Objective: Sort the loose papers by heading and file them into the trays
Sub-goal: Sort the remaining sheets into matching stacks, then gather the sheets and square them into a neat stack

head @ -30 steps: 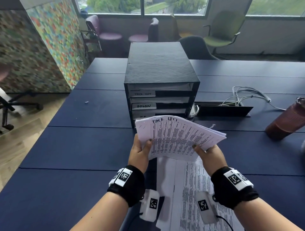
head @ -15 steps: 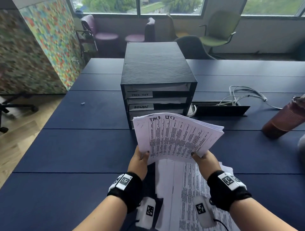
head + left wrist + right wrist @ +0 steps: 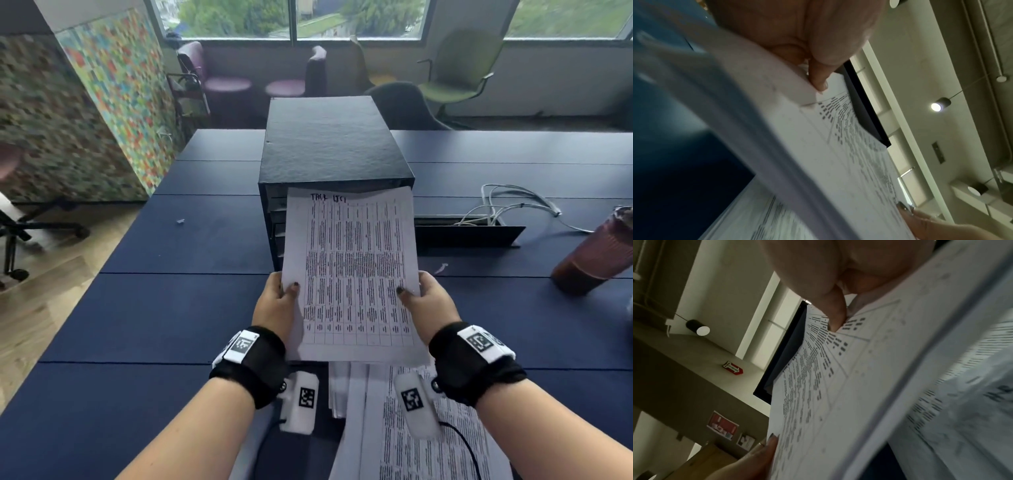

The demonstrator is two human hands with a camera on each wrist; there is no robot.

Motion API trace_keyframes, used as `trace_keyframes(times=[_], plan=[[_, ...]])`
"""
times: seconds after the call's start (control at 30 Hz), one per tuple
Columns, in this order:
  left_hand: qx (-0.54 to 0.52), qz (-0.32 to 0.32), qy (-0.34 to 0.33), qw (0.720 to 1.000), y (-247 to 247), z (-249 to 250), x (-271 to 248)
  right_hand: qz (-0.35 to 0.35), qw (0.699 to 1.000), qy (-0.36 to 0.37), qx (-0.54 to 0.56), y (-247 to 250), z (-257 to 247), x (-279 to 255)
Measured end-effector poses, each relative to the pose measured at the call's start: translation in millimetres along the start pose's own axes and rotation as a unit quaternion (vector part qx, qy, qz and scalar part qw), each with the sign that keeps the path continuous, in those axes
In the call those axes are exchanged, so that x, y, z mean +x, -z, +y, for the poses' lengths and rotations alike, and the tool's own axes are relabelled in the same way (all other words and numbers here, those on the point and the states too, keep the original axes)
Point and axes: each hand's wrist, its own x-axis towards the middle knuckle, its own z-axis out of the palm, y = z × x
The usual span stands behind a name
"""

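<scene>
I hold a squared stack of printed sheets (image 3: pixel 352 274) headed "TASK LIST" by hand, both hands on its long edges. My left hand (image 3: pixel 279 301) grips the left edge, thumb on top; my right hand (image 3: pixel 424 301) grips the right edge the same way. The stack's far end reaches the top slot of the black tray unit (image 3: pixel 329 144) and covers its labelled fronts. From the wrist views the same stack (image 3: pixel 838 154) (image 3: pixel 838 386) is pinched between thumb and fingers. More loose papers (image 3: pixel 421 428) lie on the table under my wrists.
The dark blue table (image 3: pixel 154 325) carries a brown tumbler (image 3: pixel 596 253) at the right edge. An open cable hatch with white cables (image 3: pixel 496 212) sits right of the tray unit. Chairs (image 3: pixel 455 72) stand beyond the table by the windows.
The fanned, slanted stack has been squared up, turned lengthwise and pushed forward and up to the top slot of the tray unit. Both hands moved forward with it.
</scene>
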Motion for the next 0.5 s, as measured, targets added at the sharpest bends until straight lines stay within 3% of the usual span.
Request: trace_keyframes(times=[0.23, 0.5], plan=[[-0.065, -0.006, -0.001, 0.998, 10, 20, 2, -0.017, 1.000, 0.020, 0.000, -6, -24, 21], [-0.024, -0.062, 0.050, 0.997, 23, 35, 22, -0.019, 0.999, 0.032, 0.016, -1, -58, 69]])
